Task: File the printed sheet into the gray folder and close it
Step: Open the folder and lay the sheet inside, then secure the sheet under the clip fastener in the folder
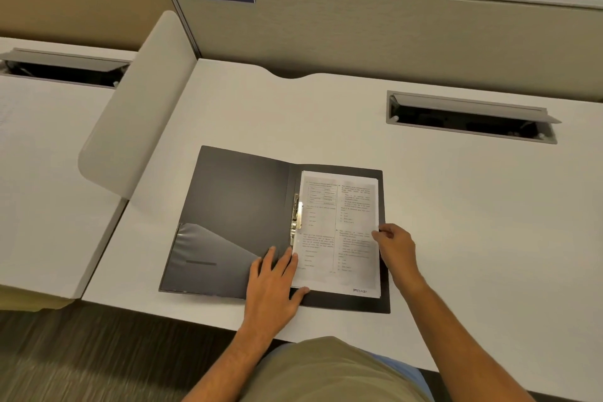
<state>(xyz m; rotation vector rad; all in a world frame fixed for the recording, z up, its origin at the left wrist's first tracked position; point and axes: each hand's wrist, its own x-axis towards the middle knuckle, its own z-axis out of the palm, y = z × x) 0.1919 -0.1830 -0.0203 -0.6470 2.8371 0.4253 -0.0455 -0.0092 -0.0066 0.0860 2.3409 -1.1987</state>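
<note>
The gray folder (235, 206) lies open on the desk (456, 206), with the printed sheet (339, 232) on its right half beside the metal clip (296, 217) at the spine. The left hand (274, 287) rests flat, fingers apart, on the sheet's near left corner; the right hand (396, 246) has its grip pinched together on the sheet's right edge. If the sheet is not seated under the clip, I judge it could shift or crease once the left cover swings over.

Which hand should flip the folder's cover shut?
Probably the left hand. It rests by the open dark gray plastic folder's left cover, the part that swings over. The right hand pinches the white printed sheet's right edge, steadying it.
</note>
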